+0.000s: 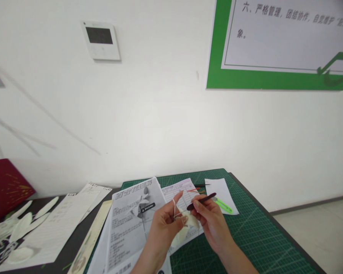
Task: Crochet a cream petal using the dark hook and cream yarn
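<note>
Head view, and I'm watching the left hand (169, 222) pinch tight on the cream piece (193, 220), lower centre of frame; right beside it, the right hand (210, 217) curls closed around a dark tool (204, 200).

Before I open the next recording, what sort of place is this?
Probably a craft workroom: a green gridded cutting mat, a black-and-white printed paper sheet picturing a flower, and a green-bordered white text sign on the white wall.
</note>
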Demonstrator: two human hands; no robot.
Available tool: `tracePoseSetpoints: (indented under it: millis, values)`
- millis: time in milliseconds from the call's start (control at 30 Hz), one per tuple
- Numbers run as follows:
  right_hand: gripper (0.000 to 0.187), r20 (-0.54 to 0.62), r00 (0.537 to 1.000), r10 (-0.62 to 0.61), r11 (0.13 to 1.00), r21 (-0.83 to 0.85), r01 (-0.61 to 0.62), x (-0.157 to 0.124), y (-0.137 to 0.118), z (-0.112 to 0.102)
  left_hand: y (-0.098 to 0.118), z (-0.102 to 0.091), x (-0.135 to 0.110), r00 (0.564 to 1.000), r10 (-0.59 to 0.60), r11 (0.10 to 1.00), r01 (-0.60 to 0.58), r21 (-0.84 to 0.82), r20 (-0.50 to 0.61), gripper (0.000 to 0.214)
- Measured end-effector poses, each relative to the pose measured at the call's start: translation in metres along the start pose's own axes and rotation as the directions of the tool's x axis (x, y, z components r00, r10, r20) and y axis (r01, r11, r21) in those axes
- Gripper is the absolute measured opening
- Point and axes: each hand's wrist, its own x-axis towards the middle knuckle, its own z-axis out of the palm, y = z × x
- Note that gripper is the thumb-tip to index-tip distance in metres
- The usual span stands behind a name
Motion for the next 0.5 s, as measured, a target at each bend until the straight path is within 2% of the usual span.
tracePoseSetpoints:
  millis: [500]
  values:
    - [0.023,-0.007,1.0,0.01,1.0,0.015,-0.01,-0.0014,0.001,0.0007,0.001,0.0062,-0.0027,1.0,0.008,1.0,-0.007,0.005,-0.027,0.062]
